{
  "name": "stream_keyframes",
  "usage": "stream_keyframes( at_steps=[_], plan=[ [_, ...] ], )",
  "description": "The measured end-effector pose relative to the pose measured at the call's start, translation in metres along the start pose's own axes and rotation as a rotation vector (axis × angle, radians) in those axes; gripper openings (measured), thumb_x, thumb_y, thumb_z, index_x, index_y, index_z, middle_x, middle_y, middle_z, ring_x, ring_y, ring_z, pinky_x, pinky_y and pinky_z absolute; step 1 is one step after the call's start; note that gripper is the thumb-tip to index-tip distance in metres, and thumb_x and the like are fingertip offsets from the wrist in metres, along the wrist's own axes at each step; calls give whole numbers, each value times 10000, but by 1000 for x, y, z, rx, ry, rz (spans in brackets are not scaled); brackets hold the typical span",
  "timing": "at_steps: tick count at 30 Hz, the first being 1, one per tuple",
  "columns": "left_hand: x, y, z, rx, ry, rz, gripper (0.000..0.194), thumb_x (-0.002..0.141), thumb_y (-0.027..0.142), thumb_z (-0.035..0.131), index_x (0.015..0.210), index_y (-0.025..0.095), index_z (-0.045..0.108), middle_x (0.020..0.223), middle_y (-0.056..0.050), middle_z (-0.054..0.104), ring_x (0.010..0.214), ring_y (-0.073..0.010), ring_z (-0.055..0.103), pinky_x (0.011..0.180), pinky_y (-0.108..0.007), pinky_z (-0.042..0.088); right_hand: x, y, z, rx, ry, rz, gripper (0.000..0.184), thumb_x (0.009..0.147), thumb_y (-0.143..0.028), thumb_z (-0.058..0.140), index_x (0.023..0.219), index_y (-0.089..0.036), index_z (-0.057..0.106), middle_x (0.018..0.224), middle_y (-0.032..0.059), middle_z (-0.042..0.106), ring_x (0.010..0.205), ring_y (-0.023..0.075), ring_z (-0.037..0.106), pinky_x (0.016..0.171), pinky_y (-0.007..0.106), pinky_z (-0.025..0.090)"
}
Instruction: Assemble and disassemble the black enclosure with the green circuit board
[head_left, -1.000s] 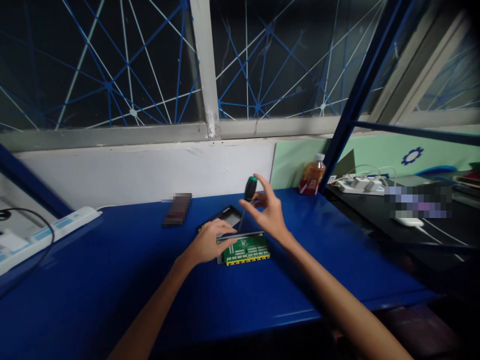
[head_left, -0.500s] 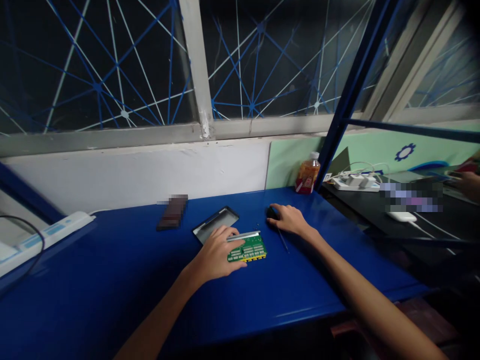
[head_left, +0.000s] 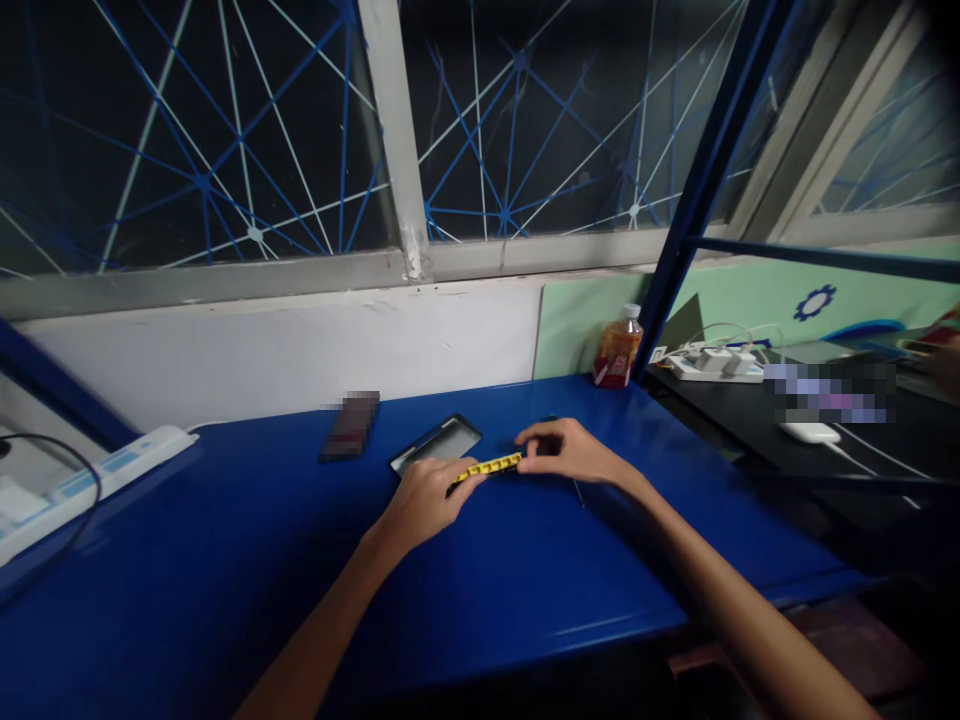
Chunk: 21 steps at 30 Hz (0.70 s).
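Note:
My left hand is closed on the left end of a green circuit board. The board stands tilted on its side, so mostly its yellow connector edge faces me. At the board's right end, the thumb and index finger of my right hand are curled around the corner; the thumb seems to touch it. Behind the left hand lies an open dark-framed tray-like cover with a grey inside. Beneath my right hand is a screwdriver, its thin shaft showing and its handle mostly hidden.
A dark phone-like slab, partly blurred, lies on the blue table. At the back right stands a drink bottle. White power strips sit at the left and on a black table at right. Another person's hand shows far right.
The circuit board has been lifted and turned from lying face up to showing its yellow edge. My right hand has let go of the screwdriver and moved left to the board.

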<state>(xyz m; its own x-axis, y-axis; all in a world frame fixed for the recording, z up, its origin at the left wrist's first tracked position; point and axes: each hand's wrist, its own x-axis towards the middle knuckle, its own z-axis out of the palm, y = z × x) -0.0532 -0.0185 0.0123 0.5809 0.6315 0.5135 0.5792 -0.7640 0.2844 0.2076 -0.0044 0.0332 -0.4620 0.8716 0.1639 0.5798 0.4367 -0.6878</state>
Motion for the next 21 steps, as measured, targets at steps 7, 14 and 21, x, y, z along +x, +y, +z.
stream_keyframes(
  at_steps=[7, 14, 21],
  plan=[
    [2, -8, 0, -141, 72, -204, 298, 936, 361, 488, 957, 185, 728, 914, -52, 750, 771, -205, 696, 709, -300, 528, 8, 2, 21, -28, 115, -132, 262, 808, -429, 657, 831, -168, 655, 809, 22, 646, 691, 134, 573, 636, 265, 436],
    [9, -19, -14, -271, 165, -311, 308, 947, 347, 446, 992, 188, 706, 1017, -40, 724, 939, -206, 663, 831, -306, 508, 16, -19, 27, 531, 69, 28, 318, 886, -500, 507, 978, -197, 489, 698, -21, 606, 474, 120, 599, 351, 193, 401],
    [5, -20, -40, 107, -10, -149, 592, 702, 590, 695, 1170, 235, 620, 1135, -73, 620, 1031, -272, 554, 896, -422, 428, 47, -15, 29, 732, 156, 225, 322, 822, -476, 605, 814, -165, 521, 461, -46, 533, 371, 120, 554, 301, 190, 419]
  ],
)
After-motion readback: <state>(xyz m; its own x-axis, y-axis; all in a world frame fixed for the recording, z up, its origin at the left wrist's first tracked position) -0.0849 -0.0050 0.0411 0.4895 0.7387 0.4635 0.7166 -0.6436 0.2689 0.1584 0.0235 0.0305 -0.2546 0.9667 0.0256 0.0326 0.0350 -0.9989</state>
